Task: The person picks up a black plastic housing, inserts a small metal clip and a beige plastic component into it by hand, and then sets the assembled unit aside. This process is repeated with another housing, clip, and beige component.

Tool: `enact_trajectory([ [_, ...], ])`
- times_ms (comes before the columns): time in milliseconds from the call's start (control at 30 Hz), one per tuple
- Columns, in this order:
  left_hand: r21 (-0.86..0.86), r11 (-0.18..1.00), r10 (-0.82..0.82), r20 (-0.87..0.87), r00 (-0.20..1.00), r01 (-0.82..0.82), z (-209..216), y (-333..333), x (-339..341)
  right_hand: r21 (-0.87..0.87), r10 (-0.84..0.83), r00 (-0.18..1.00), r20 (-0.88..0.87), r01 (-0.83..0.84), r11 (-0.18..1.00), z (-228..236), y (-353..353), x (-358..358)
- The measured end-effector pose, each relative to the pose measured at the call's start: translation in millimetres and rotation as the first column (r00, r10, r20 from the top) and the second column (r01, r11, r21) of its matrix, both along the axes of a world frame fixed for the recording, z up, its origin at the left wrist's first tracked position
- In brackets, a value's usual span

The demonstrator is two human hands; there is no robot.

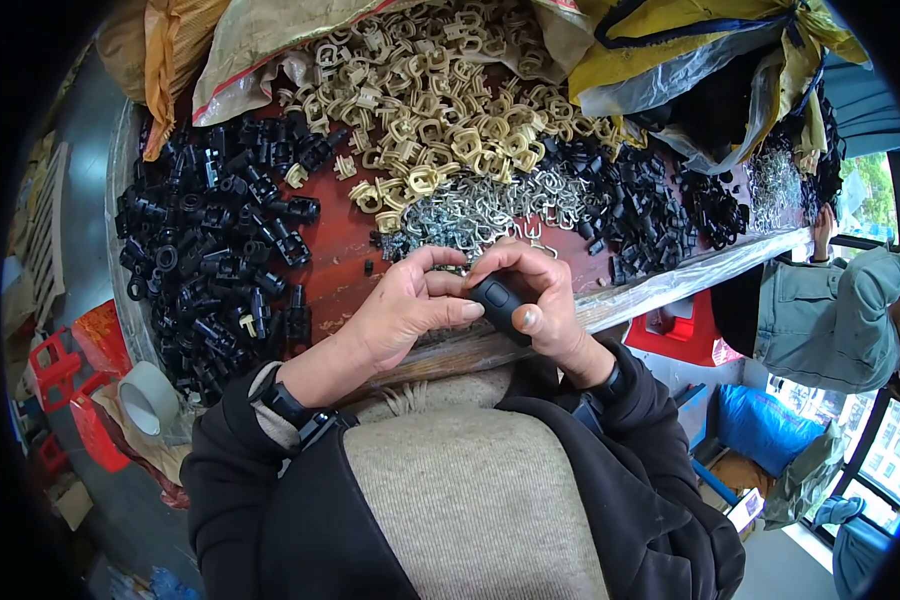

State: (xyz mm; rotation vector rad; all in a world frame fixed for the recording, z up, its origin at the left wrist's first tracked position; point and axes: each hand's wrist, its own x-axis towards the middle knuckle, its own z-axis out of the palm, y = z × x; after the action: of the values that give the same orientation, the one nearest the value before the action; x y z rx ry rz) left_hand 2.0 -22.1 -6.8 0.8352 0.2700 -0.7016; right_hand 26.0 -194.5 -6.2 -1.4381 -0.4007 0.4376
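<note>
My right hand (537, 300) grips a black plastic part (498, 303) at the near edge of the red table (342, 262). My left hand (408, 303) meets it from the left, thumb and fingertips pinched at the top of the same part; whether a small piece sits between those fingertips is hidden. Just beyond my hands lies a heap of silver metal clips (475, 215). Farther back is a pile of beige plastic clips (430, 100). Both forearms wear black sleeves with wrist bands.
A large pile of black plastic parts (215, 245) covers the table's left side, and more black pieces (650, 205) lie at the right. Sacks and plastic bags (670, 50) line the back. A tape roll (148, 395) and red crates (55, 365) sit lower left. Another person (830, 310) is at the right.
</note>
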Motion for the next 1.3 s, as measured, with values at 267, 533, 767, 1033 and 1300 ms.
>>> enact_trajectory([
  [267, 0.133, 0.991, -0.036, 0.167, 0.985, 0.014, 14, 22, 8, -0.080, 0.106, 0.990, 0.095, -0.098, 0.992, 20, -88, -7],
  [533, 0.778, 0.511, -0.270, 0.548, 0.791, -0.365, 10, 80, 29, -0.689, -0.048, 0.953, 0.299, 0.250, 0.680, 39, -153, -56],
  [767, 0.741, -0.108, -0.708, 0.411, 0.575, -0.663, -5, 91, 50, -0.610, 0.094, 0.856, 0.508, 0.280, 0.741, 22, -68, -16],
  [1033, 0.734, -0.196, -0.768, 0.297, 0.567, -0.650, -11, 90, 57, -0.691, 0.243, 0.744, 0.623, 0.376, 0.617, -12, -11, 14],
  [1300, 0.736, -0.227, -0.776, 0.259, 0.575, -0.638, -13, 89, 55, -0.763, 0.316, 0.767, 0.558, 0.326, 0.558, -18, -9, 20],
])
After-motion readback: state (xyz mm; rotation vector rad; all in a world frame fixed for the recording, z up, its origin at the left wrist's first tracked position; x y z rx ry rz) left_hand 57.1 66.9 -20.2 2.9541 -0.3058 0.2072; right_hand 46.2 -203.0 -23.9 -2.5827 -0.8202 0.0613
